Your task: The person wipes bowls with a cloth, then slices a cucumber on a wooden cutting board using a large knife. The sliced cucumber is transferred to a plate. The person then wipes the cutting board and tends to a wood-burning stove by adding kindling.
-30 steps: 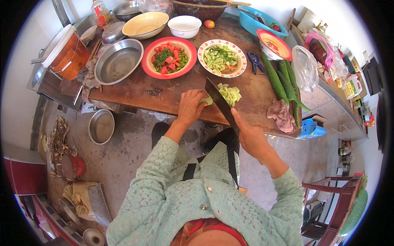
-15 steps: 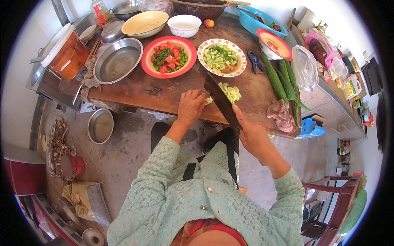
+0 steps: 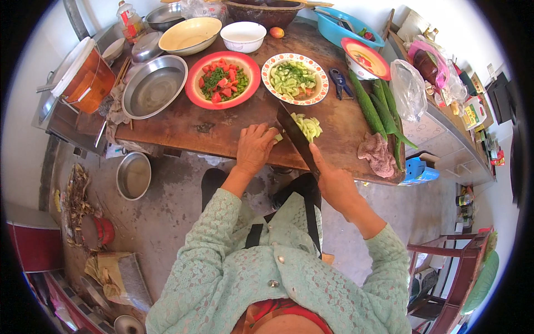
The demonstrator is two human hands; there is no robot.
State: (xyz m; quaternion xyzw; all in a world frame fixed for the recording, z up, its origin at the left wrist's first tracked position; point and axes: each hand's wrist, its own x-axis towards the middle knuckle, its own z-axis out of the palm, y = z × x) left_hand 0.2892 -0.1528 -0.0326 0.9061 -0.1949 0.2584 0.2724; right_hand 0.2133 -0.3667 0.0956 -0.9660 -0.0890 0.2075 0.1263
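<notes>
With the left hand (image 3: 255, 147) holding a pale vegetable piece (image 3: 277, 137) on the near side of the table (image 3: 178, 133), and the right hand (image 3: 337, 188) wrapped round the knife (image 3: 297, 136), even slicing calls for tucked fingertips and steady strokes beside the cut slices (image 3: 307, 127).

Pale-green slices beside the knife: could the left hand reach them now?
Probably not directly: the kitchen knife in the right hand stands between the left hand and the slices, and the left hand holds another piece.
</notes>
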